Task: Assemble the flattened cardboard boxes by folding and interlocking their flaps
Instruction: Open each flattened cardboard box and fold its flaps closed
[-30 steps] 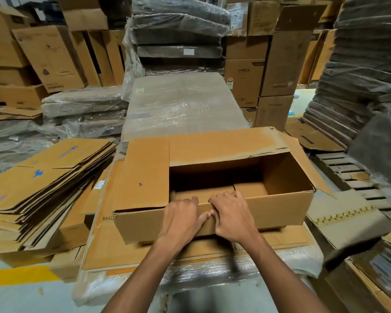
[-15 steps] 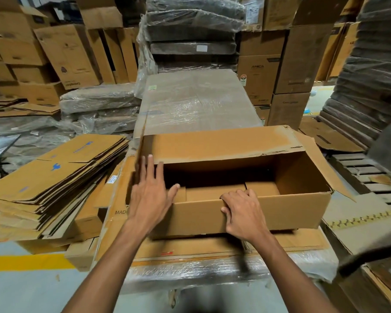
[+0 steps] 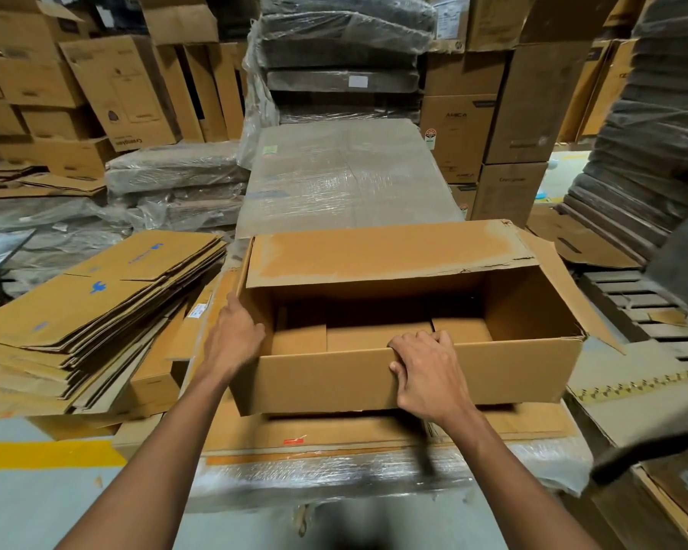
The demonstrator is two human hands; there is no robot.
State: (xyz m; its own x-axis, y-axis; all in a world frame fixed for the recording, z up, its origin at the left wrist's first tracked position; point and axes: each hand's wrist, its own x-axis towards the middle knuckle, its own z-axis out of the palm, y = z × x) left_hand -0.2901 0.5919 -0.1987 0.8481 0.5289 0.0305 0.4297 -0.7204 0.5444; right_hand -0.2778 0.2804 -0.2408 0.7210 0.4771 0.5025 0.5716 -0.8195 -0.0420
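Corrugated brown board made up the box [image 3: 493,375], which stood erected and open-topped on a film-wrapped pallet load [image 3: 334,476] near the person. A stack of flattened boxes [image 3: 88,311] lay just beside it on the left. Compared with one second earlier, the left hand [image 3: 234,338] had left the near wall, where both hands had been working side by side, and had moved to the left end of the box. Its fingers lay straight and together against that end, pressing rather than gripping, and held nothing. The left end flap, which had stood out wide at that earlier moment, no longer showed (whether it was folded down outside or tucked inside could not be told from this view). The right hand [image 3: 427,371] had stayed on the near wall, fingers curled over the top rim and thumb on the outer face, holding the box steady. The far flap [image 3: 390,252] stood up and leaned away, and the right flap [image 3: 564,287] splayed outward to the right; neither was touched. The floor panels [image 3: 378,335] lay flat inside, meeting along visible seams. Judged from this, the base was closed and the body squared, and the step in hand was the setting of the left end. The remaining top flaps would probably need attention next. A tear along the crease at the right end of the far flap called for gentle handling.
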